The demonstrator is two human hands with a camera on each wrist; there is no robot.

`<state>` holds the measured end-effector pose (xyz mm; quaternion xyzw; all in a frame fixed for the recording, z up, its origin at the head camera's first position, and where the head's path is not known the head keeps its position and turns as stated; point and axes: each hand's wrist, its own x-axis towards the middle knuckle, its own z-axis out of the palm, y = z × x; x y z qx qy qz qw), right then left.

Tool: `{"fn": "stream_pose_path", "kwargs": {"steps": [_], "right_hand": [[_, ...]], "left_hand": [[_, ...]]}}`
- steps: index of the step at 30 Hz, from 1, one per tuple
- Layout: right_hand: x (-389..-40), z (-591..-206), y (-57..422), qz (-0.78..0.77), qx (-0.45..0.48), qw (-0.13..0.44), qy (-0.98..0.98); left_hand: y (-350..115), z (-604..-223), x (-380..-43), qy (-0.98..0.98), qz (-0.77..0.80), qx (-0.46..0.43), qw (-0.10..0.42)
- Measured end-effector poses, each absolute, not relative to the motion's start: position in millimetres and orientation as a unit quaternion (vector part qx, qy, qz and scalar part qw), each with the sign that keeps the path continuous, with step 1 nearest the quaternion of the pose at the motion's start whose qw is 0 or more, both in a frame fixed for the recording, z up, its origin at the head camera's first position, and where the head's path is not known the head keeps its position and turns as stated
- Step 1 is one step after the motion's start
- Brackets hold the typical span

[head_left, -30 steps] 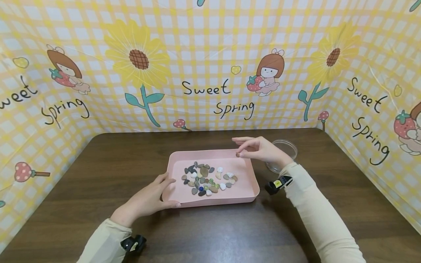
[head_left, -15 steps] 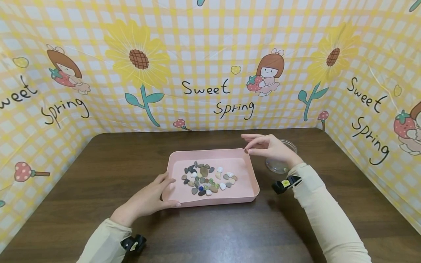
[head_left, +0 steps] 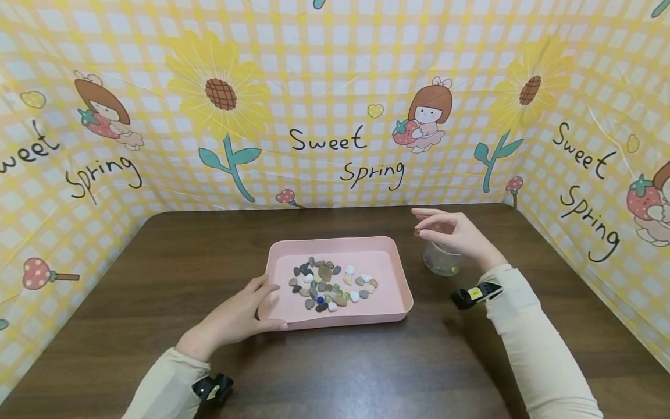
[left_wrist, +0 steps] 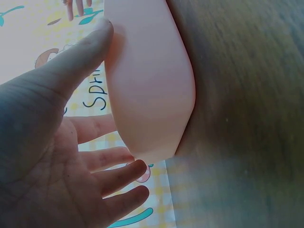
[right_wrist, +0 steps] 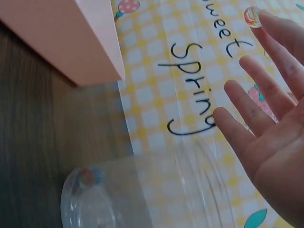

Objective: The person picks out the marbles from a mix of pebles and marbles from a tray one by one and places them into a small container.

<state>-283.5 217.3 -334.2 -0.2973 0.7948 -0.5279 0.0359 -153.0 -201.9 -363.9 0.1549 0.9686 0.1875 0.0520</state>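
Between thumb and index finger my right hand (head_left: pixel 458 233) pinches a small glass marble (right_wrist: pixel 252 17), clear with an orange-and-white swirl. Its other fingers are spread. That hand is above and partly in front of a clear round jar (head_left: pixel 438 260), hiding much of its mouth. Inside the jar's bottom lies a marble (right_wrist: pixel 89 178). My left hand (head_left: pixel 238 311) holds the left end of a pink tray (head_left: pixel 384 256), thumb at the near rim and fingers by the left wall. Grey, brown and white pebbles (head_left: pixel 324 273) lie in the tray, mixed with several marbles (head_left: pixel 320 301).
The jar stands on the dark wooden table (head_left: pixel 335 372), just right of the tray. A yellow-checked printed cloth (head_left: pixel 335 87) walls off the back and both sides of the table.
My right hand has moved right with the pinched marble, from over the tray's far right corner to the jar. The left hand and tray have stayed still.
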Motion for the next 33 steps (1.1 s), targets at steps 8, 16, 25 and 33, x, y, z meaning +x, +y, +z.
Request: {"fn": "stream_pose_path", "kwargs": {"steps": [8,16,25,33], "right_hand": [[-283.1,-343.0,237.9,-0.518,-0.264,-0.009,0.813],[-280.5,-350.9,251.8,-0.517,-0.222,-0.043,0.825],[-276.7,-358.8,265.3,-0.549,-0.217,-0.099,0.801],[-276.3,-362.3,274.2,-0.572,-0.184,-0.131,0.788]], "left_hand": [[-202.7,-364.6,-153.6,0.969,0.187,0.152,0.055],[-202.9,-364.7,-152.6,0.968,0.190,0.157,0.050],[-202.8,-364.4,-152.3,0.968,0.191,0.155,0.054],[-203.0,-364.6,-152.5,0.968,0.191,0.156,0.052]]}}
